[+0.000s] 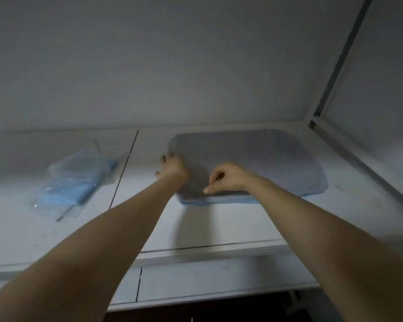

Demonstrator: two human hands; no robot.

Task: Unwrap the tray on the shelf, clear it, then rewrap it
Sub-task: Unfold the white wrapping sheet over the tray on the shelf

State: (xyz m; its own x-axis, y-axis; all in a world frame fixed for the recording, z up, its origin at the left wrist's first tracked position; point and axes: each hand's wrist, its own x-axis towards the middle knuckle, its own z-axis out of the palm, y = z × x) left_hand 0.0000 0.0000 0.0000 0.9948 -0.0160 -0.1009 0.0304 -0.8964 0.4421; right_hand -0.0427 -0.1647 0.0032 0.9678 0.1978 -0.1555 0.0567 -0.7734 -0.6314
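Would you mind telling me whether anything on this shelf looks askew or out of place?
Nothing looks spilled or damaged. The wrapped tray sits flat. The plastic packet of blue sheets lies skewed to the shelf edge.

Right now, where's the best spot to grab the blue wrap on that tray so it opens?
Probably the near edge of the blue wrap, coming from the front. The folds look gathered there, where the right hand pinches, while the left hand rests on the left corner. The top is smooth, with nothing to grip.
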